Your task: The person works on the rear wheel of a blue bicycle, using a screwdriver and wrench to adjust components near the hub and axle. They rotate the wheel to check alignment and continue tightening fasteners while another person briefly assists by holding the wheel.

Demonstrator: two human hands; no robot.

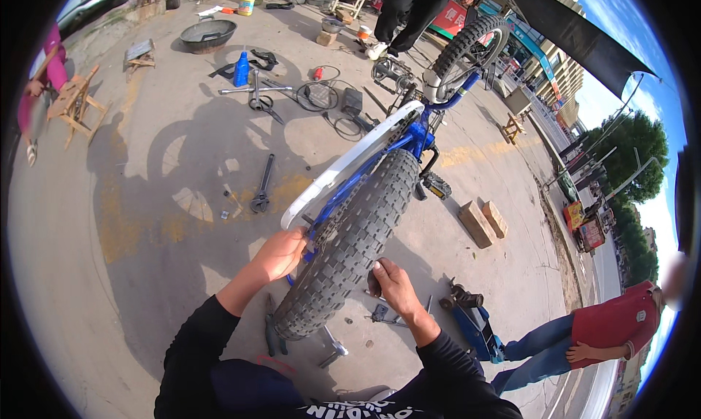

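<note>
A bicycle with a blue frame (pixel 418 136) stands upside down before me, its fat knobbly tyre (pixel 358 247) nearest. My left hand (pixel 282 254) is at the left side of this wheel, by the rear end of the white chain guard (pixel 350 167). Its fingers are closed, and what they grip is hidden. On the tyre's right side my right hand (pixel 396 286) has its fingers curled near the wheel's middle. Something small and dark shows at those fingers, too unclear to name. The bicycle's other wheel (pixel 473 47) points away from me.
An adjustable wrench (pixel 263 185), a cross wrench (pixel 255 90) and a blue bottle (pixel 242 69) lie or stand to the left. Pliers (pixel 274 330) lie below the tyre. Two bricks (pixel 478 224) and a blue floor jack (pixel 473 324) are at right, beside a person in red (pixel 613 320).
</note>
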